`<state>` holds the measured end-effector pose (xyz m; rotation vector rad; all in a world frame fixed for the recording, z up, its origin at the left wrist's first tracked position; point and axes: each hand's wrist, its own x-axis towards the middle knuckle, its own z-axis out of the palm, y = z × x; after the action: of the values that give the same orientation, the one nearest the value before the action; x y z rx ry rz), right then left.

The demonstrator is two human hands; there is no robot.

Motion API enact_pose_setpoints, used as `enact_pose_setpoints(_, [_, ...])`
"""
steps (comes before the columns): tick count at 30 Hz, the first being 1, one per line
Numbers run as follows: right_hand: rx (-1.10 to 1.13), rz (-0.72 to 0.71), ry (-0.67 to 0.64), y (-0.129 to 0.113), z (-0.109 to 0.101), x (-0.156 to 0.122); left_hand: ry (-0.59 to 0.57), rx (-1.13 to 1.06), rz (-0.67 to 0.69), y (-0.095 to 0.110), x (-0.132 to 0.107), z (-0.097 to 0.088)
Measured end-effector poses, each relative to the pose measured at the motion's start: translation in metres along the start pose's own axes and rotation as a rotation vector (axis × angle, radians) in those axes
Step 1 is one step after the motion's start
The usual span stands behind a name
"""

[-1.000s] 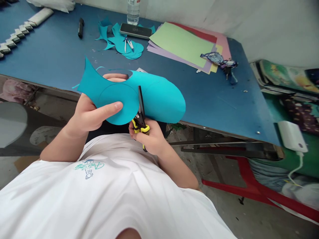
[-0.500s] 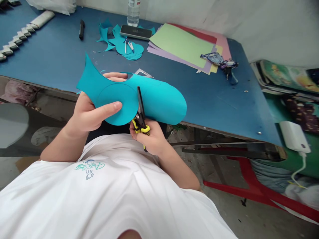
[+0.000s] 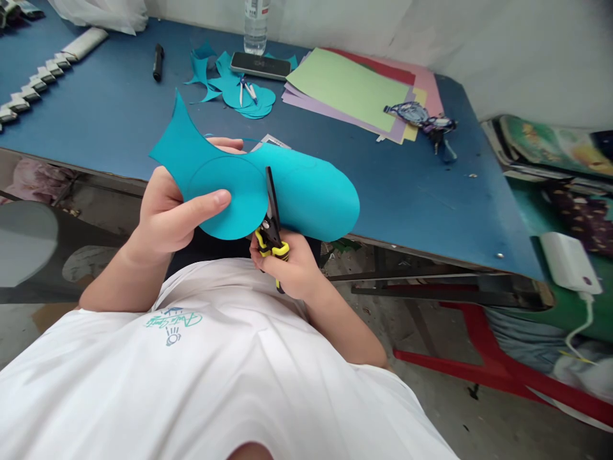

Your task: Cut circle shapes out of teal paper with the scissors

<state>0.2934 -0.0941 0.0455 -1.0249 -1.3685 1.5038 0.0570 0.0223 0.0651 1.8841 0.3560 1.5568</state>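
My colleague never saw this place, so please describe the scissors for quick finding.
At the near edge of the blue table, find the turquoise sheet in the left hand. At its lower edge, the right hand grips the scissors, set apart from that turquoise sheet by a dark blade and yellow-and-black handles.

Soft, diffuse indoor light covers the worktop (image 3: 421, 198), whose blue looks paler toward the near right corner than at the far left. The turquoise paper (image 3: 316, 191) shades gently darker along its lower curve. The white shirt (image 3: 230, 383) is brightest, while beneath the worktop's near edge lies dim shadow. Wide-angle distortion stretches the frame's outer parts; small details there look soft.
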Motion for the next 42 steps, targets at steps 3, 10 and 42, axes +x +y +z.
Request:
enact_pose_setpoints(3, [-0.011, -0.002, -0.008, -0.002, 0.000, 0.000, -0.002, -0.017, -0.022, -0.003, 0.000, -0.004])
enact_pose_setpoints(10, [-0.024, 0.000, 0.004, -0.001, -0.001, -0.001, 0.009, 0.006, 0.064, -0.009, -0.001, -0.008])
enact_pose_setpoints(42, [-0.092, 0.004, 0.038, -0.001, 0.000, -0.003, -0.014, -0.038, 0.004, 0.009, 0.013, 0.001])
